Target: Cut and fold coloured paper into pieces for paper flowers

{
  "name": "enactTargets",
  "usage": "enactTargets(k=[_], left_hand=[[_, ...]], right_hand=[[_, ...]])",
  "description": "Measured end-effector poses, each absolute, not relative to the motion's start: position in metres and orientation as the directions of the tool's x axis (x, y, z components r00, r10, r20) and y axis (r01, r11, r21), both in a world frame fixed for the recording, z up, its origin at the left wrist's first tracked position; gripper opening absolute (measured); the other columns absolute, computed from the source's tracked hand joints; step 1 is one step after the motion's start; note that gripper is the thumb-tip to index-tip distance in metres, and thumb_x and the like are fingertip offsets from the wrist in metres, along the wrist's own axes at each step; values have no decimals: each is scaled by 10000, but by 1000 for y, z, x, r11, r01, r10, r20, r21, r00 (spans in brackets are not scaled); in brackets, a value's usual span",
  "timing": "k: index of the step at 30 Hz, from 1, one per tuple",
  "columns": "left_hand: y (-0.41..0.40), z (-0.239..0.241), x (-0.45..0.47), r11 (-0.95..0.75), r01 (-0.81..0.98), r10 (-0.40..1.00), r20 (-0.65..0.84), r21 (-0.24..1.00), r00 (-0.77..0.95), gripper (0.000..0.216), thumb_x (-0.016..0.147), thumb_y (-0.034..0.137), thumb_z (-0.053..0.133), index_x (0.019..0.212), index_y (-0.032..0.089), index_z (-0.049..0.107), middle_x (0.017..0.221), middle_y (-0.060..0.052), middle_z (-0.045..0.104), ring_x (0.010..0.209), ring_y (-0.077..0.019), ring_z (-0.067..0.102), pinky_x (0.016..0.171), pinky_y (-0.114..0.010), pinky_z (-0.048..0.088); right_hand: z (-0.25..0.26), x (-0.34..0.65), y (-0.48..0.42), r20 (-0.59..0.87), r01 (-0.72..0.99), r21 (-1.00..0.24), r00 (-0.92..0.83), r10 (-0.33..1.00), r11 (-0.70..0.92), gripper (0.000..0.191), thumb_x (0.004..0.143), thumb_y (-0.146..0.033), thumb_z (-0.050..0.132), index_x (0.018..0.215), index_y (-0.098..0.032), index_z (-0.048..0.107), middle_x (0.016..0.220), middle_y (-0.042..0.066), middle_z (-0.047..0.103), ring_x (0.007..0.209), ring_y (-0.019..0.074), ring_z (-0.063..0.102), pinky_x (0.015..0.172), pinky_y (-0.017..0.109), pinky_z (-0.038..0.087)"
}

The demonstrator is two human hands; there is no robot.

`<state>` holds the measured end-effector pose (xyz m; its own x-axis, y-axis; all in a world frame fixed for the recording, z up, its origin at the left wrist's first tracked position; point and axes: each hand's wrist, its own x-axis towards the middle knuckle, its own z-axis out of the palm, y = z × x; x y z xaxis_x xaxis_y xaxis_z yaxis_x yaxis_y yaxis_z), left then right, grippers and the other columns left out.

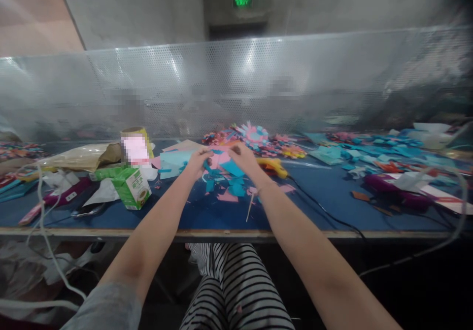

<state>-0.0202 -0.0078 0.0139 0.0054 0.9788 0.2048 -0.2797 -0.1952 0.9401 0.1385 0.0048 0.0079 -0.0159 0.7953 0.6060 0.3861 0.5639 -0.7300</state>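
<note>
My left hand (199, 161) and my right hand (239, 153) are raised close together over the middle of the table, fingers pinched. Between them stretches a small blue paper strip (219, 150), its ends at my fingertips; blur hides the exact grip. Pink paper (220, 161) shows just below the strip. Under my hands lie blue paper scraps (236, 187) and pink scraps (227, 196). A thin wooden stick (250, 207) lies nearer the front edge. Behind my hands sits a pink and blue fringed paper flower (254, 134).
A yellow glue gun (272, 166) with a black cord lies right of my hands. At left stand a green and white carton (132, 188) and a yellow roll (147, 145). More blue paper pieces (328, 153) spread rightward. A perforated metal screen (229, 88) closes the back.
</note>
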Motion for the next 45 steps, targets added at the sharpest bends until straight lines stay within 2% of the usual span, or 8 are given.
enactTargets(k=[4,7,11,14,19,29,36,45], left_hand=[[-4,17,-27,-151,-358,988,137,922,-64,153,543,131,615,598,138,472,537,31,493,387,-27,387,378,-168,315],[-2,19,-30,-114,-419,992,77,901,-104,136,563,117,591,591,135,460,517,31,479,369,-17,360,362,-153,287],[-4,19,-28,-83,-435,996,56,897,-73,115,563,99,551,575,133,442,524,18,492,364,-8,328,356,-142,263],[-6,16,-23,-82,-392,996,86,916,-6,107,547,125,562,589,133,464,537,9,502,374,-16,339,357,-150,263],[-11,14,-18,-55,-331,990,95,942,106,150,531,183,604,638,133,510,557,6,506,401,-31,370,371,-162,280],[-19,20,-14,-35,-352,987,87,936,133,140,545,166,574,653,134,491,570,2,516,395,-34,369,389,-172,296],[-15,16,-15,-121,-302,978,166,946,129,148,559,176,573,688,124,522,572,-6,534,403,-45,392,398,-184,304],[-16,16,-15,-123,-277,978,164,953,130,150,551,163,564,694,124,543,566,-9,542,420,-55,418,410,-190,313]], right_hand=[[14,168,11,603,587,-671,79,793,452,98,688,-234,474,614,-175,498,677,46,564,686,165,503,676,306,381],[15,172,9,587,646,-642,68,807,413,105,675,-214,482,581,-171,497,649,50,555,668,168,497,662,307,376],[11,145,-2,614,532,-635,-91,784,560,100,681,-262,506,690,-169,543,722,35,581,676,145,512,667,286,397],[6,123,-10,646,405,-654,-140,750,639,183,690,-292,505,819,-175,561,757,24,590,694,135,529,687,277,412],[2,116,-10,616,329,-723,-92,782,608,138,700,-295,486,729,-180,556,680,10,583,636,131,532,623,259,416],[6,120,-12,540,326,-790,-32,841,520,101,667,-256,469,612,-178,500,584,-12,535,543,116,509,552,244,400],[4,121,-8,568,360,-769,6,823,528,91,653,-251,464,647,-179,520,599,-19,536,562,117,502,564,241,393],[5,121,-10,575,381,-765,43,817,519,74,651,-250,480,617,-185,492,587,-14,514,586,123,476,573,243,381]])
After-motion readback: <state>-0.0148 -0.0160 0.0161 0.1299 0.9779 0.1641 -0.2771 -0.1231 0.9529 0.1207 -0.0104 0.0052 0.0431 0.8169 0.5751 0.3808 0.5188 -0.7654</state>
